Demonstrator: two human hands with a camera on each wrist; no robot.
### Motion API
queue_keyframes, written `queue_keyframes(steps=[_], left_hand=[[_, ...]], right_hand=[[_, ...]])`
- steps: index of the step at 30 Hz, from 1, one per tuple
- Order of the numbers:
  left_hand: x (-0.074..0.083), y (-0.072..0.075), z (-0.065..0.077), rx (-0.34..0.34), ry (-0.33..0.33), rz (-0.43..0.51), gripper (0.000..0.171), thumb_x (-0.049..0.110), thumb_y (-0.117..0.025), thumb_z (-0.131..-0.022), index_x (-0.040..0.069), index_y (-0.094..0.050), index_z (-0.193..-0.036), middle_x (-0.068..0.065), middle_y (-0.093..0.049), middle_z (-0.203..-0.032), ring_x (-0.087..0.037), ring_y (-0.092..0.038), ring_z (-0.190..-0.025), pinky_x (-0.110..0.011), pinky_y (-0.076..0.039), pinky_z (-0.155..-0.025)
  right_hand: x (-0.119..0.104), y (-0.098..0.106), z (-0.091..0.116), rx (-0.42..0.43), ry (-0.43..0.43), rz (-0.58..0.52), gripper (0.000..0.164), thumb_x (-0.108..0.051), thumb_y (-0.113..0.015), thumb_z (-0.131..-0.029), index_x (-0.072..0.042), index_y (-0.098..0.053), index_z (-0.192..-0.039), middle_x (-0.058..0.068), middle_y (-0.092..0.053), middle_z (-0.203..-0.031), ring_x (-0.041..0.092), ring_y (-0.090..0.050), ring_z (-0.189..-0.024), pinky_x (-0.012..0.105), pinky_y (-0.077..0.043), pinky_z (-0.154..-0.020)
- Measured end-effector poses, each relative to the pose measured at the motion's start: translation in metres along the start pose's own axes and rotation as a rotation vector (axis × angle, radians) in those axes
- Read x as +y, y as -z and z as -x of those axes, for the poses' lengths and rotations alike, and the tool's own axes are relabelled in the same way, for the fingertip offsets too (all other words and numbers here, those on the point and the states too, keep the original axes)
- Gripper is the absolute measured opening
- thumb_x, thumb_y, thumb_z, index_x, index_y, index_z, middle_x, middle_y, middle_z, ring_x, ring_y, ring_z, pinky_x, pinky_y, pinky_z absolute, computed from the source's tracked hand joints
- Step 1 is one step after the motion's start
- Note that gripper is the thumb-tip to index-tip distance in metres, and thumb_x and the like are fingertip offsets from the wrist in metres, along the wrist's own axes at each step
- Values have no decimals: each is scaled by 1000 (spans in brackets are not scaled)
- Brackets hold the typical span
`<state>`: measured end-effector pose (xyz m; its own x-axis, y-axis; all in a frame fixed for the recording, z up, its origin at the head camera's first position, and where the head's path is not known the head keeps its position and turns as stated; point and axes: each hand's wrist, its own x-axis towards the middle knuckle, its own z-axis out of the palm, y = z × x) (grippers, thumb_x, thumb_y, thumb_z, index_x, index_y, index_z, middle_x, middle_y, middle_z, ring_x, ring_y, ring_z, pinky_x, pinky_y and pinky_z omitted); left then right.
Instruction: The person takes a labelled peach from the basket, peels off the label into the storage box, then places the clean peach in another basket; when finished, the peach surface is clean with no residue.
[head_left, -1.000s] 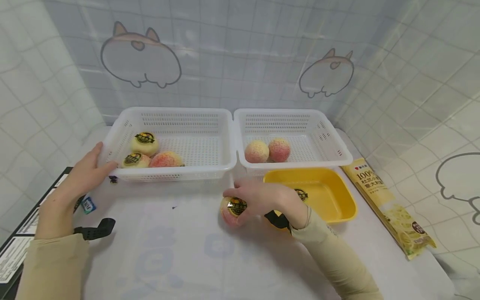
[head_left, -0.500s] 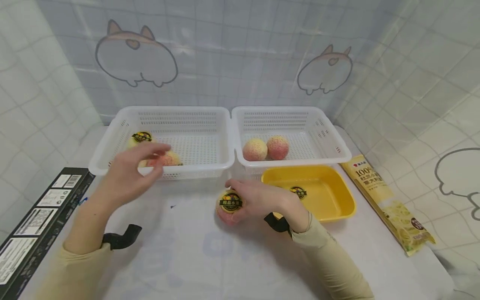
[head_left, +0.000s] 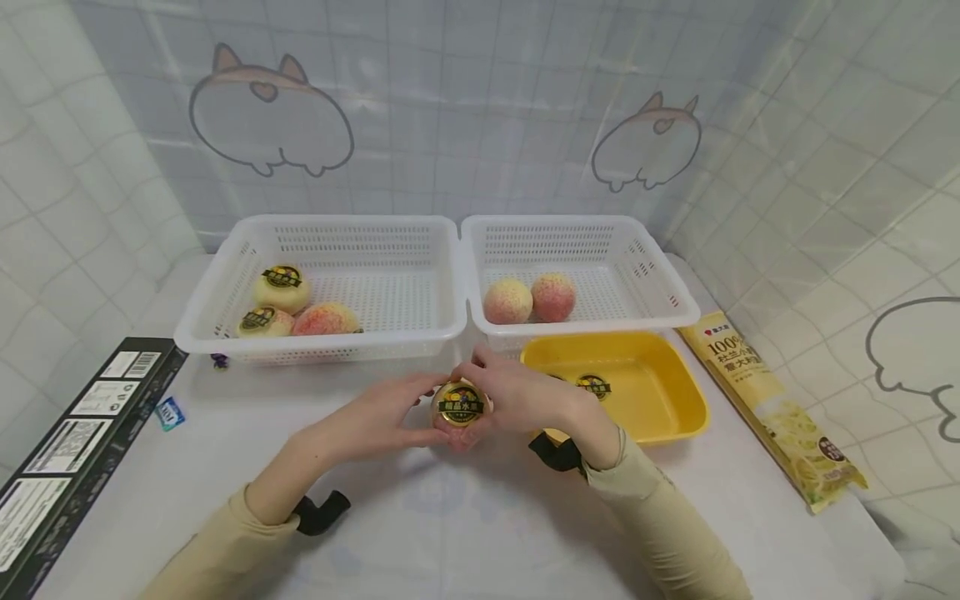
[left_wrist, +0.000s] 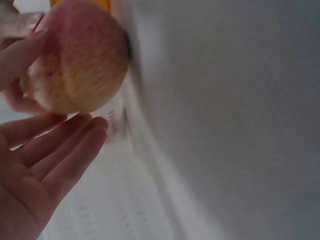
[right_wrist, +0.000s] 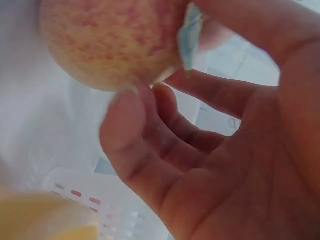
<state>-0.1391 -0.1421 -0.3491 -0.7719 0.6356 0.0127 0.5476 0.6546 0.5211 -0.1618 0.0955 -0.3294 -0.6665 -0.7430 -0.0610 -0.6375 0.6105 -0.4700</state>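
A pink and pale-yellow peach [head_left: 456, 437] with a black-and-gold sticker [head_left: 460, 404] on top rests on the white tablecloth between both hands. My right hand [head_left: 528, 393] grips it from the right, thumb and fingers round its side. From the left, my left hand [head_left: 367, 423] reaches it with thumb and fingers extended. In the left wrist view the left fingertips [left_wrist: 97, 124] meet the underside of the peach [left_wrist: 82, 57] in the picture. The right wrist view shows the right fingers [right_wrist: 122, 117] at the peach [right_wrist: 115, 40], where the sticker's edge [right_wrist: 190, 37] stands up.
The left white basket [head_left: 375, 340] holds three peaches, two with stickers. Two plain peaches lie in the right basket [head_left: 592, 325]. A yellow tray [head_left: 660, 425] with black-and-gold stickers stands nearby. A pasta packet [head_left: 772, 408] is at right, a black box [head_left: 82, 442] at left.
My left hand has left the left basket's edge, crossed over its front and come down to the peach. My right hand stays on the peach, whose sticker has turned to face the head camera.
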Motion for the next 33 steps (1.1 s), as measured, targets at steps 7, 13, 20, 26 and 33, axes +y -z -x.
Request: queue_keyframes(steps=[7, 13, 20, 26, 33], left_hand=[[0, -9, -4, 10, 21, 25, 67, 50, -76, -85, 15, -55, -138, 5, -64, -125, -13, -61, -109, -39, -53, -92], [3, -13, -5, 56, 7, 42, 67, 54, -77, -82, 18, -57, -134, 10, -65, -120, -9, -61, -110, -38, -53, -94], [5, -17, -7, 54, 48, 92, 73, 54, -78, -81, 14, -55, -137, 5, -64, -125, -12, -62, -111, -34, -56, -90], [4, -18, -8, 30, 83, 111, 75, 55, -77, -82, 14, -54, -139, 3, -63, -127, -15, -63, -112, -35, -56, -90], [4, -17, -9, 35, 71, 89, 71, 57, -75, -82, 17, -54, -138, 4, -64, -127, -15, -64, -110, -37, -55, -90]], right_hand=[[4, 11, 3, 21, 43, -64, 39, -33, -84, -81, -14, -67, -112, -3, -57, -98, 16, -57, -87, 24, -49, -76], [-1, 14, 3, 97, -15, -59, 13, -21, -76, -90, -11, -69, -93, -6, -62, -81, 10, -54, -74, 23, -49, -69], [0, 13, -1, 93, -79, -111, 14, -21, -77, -89, -13, -65, -87, -6, -62, -77, 12, -55, -71, 23, -50, -67], [5, 12, -3, 59, -118, -231, 11, -15, -75, -90, -11, -64, -89, -2, -62, -75, 13, -57, -63, 24, -52, -61], [0, 11, -1, 110, -138, -207, 7, -13, -75, -90, -11, -70, -87, -5, -63, -73, 11, -57, -64, 24, -51, -62]])
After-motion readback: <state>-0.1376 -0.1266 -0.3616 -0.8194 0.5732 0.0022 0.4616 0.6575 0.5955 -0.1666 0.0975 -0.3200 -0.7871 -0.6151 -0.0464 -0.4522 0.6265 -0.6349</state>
